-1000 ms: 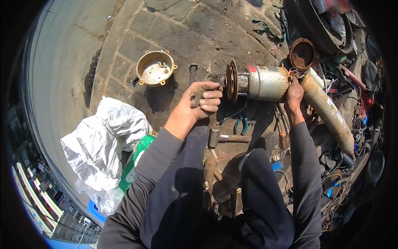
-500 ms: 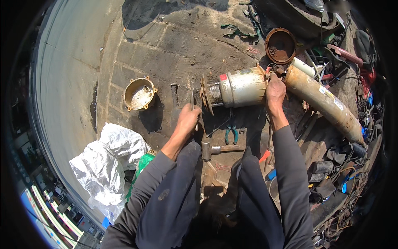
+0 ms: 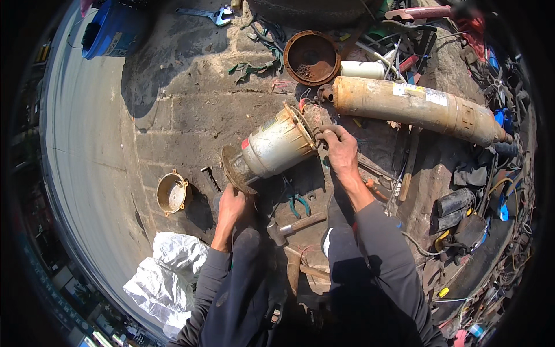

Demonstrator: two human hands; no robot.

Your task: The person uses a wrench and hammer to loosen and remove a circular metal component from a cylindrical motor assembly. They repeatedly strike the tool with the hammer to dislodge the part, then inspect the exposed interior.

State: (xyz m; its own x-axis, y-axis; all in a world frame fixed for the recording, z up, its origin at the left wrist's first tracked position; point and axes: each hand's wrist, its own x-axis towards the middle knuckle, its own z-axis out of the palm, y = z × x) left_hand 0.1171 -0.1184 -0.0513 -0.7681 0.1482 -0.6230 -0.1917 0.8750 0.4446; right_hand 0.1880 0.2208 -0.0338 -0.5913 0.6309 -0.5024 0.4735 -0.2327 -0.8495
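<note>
The left hand (image 3: 232, 207) is curled at the rusty disc (image 3: 234, 170), its grip hidden; the half-curled right hand (image 3: 343, 154) is at the opposite end flange (image 3: 300, 123), hold unclear. Between them, towards twelve o'clock, the metal motor casing (image 3: 277, 146) looks heavy and rigid, probably best cradled beneath its middle.

Open-air repair workshop, ground-level work area.
Direct sunlight and hard shadows on the paved ground (image 3: 173, 144), bordered at its left edge by a pale grey strip (image 3: 87, 173), indicate an outdoor location. Repair use is indicated by a hammer (image 3: 307, 222), pliers (image 3: 293, 207), an adjustable wrench (image 3: 218, 17) near the far edge, a flanged metal housing (image 3: 274, 147), a rusted cylinder (image 3: 393, 103), and cables and scrap (image 3: 462, 225) along the right edge.
</note>
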